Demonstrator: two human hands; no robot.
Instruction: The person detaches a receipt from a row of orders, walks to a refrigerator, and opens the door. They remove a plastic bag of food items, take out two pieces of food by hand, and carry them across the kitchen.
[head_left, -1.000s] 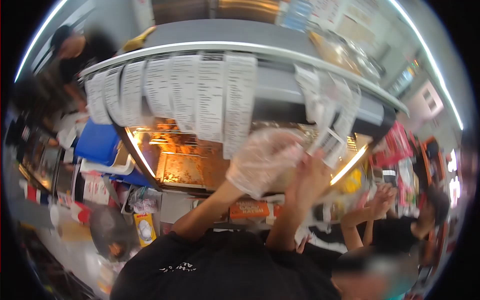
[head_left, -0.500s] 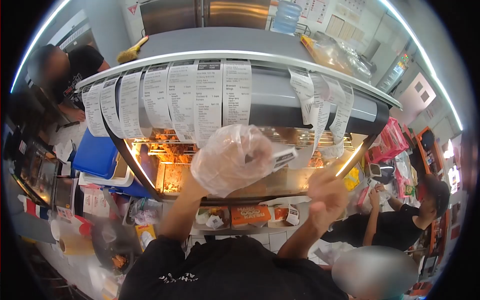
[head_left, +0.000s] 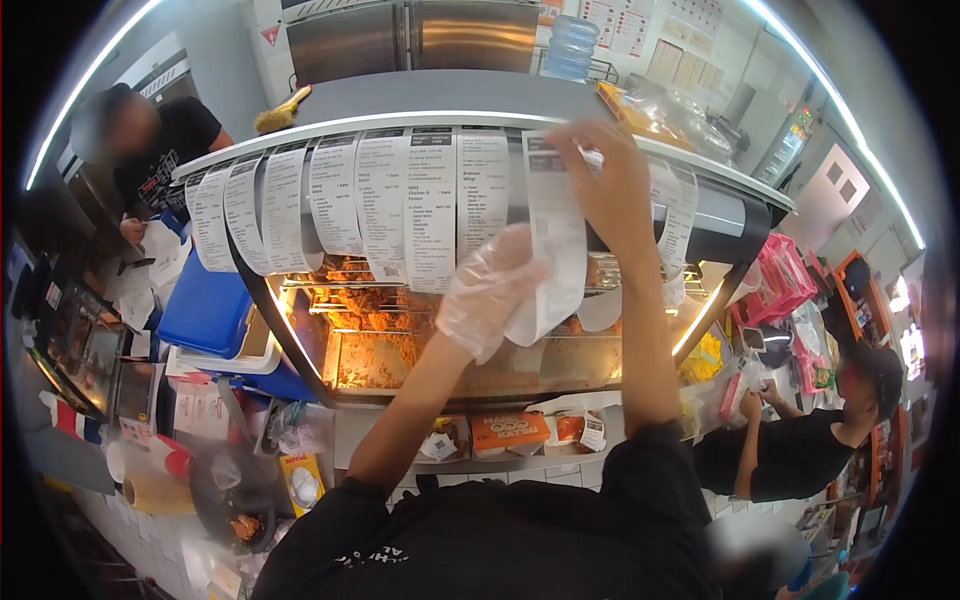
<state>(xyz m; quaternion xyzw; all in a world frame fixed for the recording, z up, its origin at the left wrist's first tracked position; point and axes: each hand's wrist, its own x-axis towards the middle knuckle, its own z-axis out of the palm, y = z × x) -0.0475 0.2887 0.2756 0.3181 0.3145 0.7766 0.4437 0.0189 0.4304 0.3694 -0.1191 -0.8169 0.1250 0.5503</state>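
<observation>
My left hand (head_left: 492, 290), in a clear plastic glove, is at the lower part of a long paper receipt (head_left: 557, 235), its fingers pressed to the paper's left edge. My bare right hand (head_left: 605, 185) is raised to the rail (head_left: 480, 118), with thumb and fingers together at the receipt's top edge. Several printed receipts (head_left: 430, 215) hang side by side from this rail to the left, and more (head_left: 675, 215) hang to the right. Below them the lit glass warmer (head_left: 375, 350) holds browned food on racks and a tray.
Boxes of food (head_left: 510, 433) stand on a ledge under the warmer. A blue and white cooler (head_left: 205, 308) is at the left. One person (head_left: 160, 150) stands at the far left, another (head_left: 800, 450) at the right. A brush (head_left: 283, 110) lies on top.
My left hand has opened out from a bunched shape and moved down to the receipt. My right hand has risen from the lower right to the rail. A receipt now hangs between my hands.
</observation>
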